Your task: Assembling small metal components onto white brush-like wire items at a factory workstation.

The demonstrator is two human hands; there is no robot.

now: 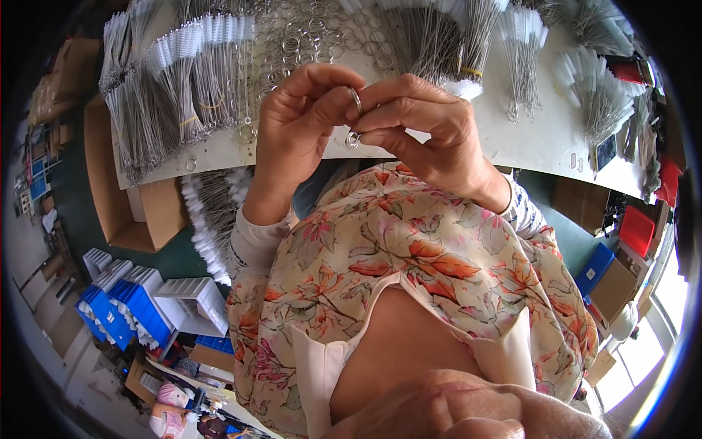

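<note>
My left hand [296,128] and my right hand [428,132] meet in front of my chest, above the table edge. Between their fingertips they pinch a small metal split ring [355,99]. A second small metal ring [353,139] hangs just below, under my right hand's fingers. Both hands touch the upper ring, and which one bears it I cannot tell. Behind the hands, a heap of loose metal rings [307,36] lies on the white table [541,139].
Bundles of thin wire brushes with white tips [183,73] cover the table left and right, with more [585,88] at the far right. An open cardboard box [121,197] stands at the left, blue and white bins [139,300] on the floor below, and red and blue boxes [621,241] at right.
</note>
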